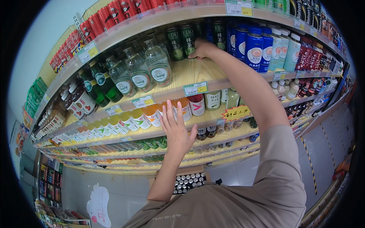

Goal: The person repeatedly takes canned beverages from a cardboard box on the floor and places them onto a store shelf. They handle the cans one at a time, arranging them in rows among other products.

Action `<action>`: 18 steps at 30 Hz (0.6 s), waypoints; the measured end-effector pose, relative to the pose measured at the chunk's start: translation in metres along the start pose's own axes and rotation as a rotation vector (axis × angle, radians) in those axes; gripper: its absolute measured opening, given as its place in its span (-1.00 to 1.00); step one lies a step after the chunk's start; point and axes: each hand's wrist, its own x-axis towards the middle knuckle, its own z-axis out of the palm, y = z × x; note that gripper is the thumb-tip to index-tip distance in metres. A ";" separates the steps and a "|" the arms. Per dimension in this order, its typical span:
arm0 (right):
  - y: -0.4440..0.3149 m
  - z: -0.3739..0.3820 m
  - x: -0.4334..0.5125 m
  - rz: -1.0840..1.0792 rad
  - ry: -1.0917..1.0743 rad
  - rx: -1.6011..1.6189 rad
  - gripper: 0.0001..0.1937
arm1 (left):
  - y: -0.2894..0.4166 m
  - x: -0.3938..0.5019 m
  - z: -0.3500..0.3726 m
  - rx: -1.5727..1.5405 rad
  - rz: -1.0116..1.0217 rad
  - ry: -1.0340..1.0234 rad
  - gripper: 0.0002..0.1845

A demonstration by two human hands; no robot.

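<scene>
My right hand [201,49] reaches onto a wooden drinks shelf [196,69], beside a dark green EDO can [188,40]; its fingers are partly hidden, so I cannot tell whether it grips a can. Another green can [175,42] stands to the left, and one more [219,35] to the right. Blue milk tea bottles [254,47] are right of my forearm. Clear Chang glass bottles [158,64] stand to the left of the cans. My left hand [178,126] is raised with its fingers spread, before the lower shelf of orange juice bottles [153,115], holding nothing.
Red cans [104,17] line the shelf above. Price tags [195,88] run along the shelf edges, and a yellow starburst sign [236,113] hangs below. On the floor by my body stands an open carton of cans [189,182]. Further shelving [328,196] is at the lower right.
</scene>
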 end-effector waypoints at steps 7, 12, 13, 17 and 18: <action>0.004 0.003 0.008 -0.022 0.008 0.038 -0.40 | 0.000 0.001 0.001 0.010 0.009 0.018 0.14; 0.005 0.003 0.010 -0.049 -0.003 0.012 -0.43 | 0.000 0.000 -0.001 0.006 0.011 0.014 0.14; 0.005 0.003 0.010 -0.044 0.010 0.010 -0.43 | 0.000 0.000 0.000 0.018 0.007 0.012 0.13; 0.002 0.001 0.010 -0.024 -0.027 0.032 -0.41 | 0.001 0.001 0.002 0.011 0.001 0.012 0.12; 0.001 0.001 0.009 -0.032 -0.026 0.025 -0.41 | 0.001 0.001 0.002 0.005 -0.001 0.012 0.12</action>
